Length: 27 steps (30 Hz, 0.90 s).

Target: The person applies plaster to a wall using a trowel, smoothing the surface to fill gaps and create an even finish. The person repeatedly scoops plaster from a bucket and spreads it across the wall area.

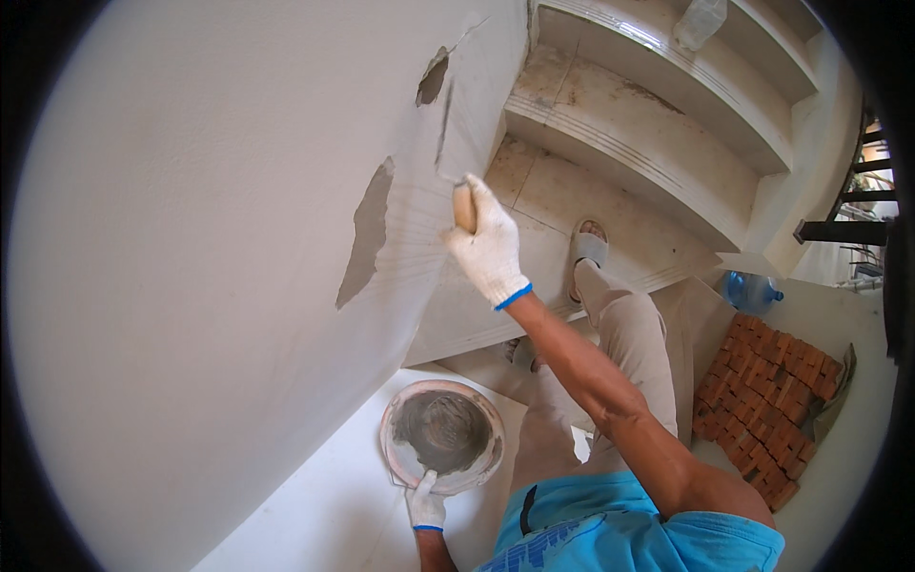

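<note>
My right hand (486, 238), in a white knit glove with a blue cuff, grips the wooden handle of a trowel (463, 208); its thin metal blade is beside the pale wall (210, 238), and I cannot tell whether it touches. The wall has two rough grey patches, a small one (433, 76) above and a larger one (365, 234) below. My left hand (425, 501), also gloved, holds the near rim of a round tub (486, 424) of wet grey mortar at the lower middle.
Curved tiled steps (648, 124) rise at upper right, a clear plastic item (698, 24) on one. My sandalled foot (589, 243) stands on the landing. A blue water jug (751, 291), stacked red bricks (762, 391) and a dark railing (839, 232) are at right.
</note>
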Available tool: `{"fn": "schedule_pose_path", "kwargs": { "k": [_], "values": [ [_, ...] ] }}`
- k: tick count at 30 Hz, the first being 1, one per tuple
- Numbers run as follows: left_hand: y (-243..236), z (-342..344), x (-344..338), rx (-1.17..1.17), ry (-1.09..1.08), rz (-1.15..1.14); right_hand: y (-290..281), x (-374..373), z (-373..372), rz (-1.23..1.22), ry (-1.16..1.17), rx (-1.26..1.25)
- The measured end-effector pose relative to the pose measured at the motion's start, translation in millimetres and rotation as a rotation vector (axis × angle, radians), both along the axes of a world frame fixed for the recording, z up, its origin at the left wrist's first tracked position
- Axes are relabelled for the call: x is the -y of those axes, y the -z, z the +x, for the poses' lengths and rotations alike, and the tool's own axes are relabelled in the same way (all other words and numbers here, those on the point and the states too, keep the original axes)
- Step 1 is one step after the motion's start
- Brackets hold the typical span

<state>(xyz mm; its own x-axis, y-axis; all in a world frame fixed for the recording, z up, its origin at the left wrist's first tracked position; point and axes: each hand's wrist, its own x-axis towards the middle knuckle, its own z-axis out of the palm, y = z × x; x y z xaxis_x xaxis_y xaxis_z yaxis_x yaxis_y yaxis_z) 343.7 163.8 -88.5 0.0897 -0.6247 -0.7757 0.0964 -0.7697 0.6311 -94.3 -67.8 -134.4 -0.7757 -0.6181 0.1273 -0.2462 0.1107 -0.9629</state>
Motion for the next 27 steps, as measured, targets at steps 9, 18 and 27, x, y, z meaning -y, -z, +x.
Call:
{"fn": "schedule_pose_path", "kwargs": {
  "k": [9, 18, 27],
  "values": [
    [11, 14, -6, 0.018, 0.000, -0.020, -2, 28, -46, -0.045, -0.057, -0.003],
    [1, 2, 0, -0.003, 0.050, -0.031, 10, 14, -18, -0.068, -0.156, 0.113],
    [-2, 2, -1, 0.031, 0.049, 0.032, 11, 13, -38, -0.120, -0.088, 0.166]
  ]
}}
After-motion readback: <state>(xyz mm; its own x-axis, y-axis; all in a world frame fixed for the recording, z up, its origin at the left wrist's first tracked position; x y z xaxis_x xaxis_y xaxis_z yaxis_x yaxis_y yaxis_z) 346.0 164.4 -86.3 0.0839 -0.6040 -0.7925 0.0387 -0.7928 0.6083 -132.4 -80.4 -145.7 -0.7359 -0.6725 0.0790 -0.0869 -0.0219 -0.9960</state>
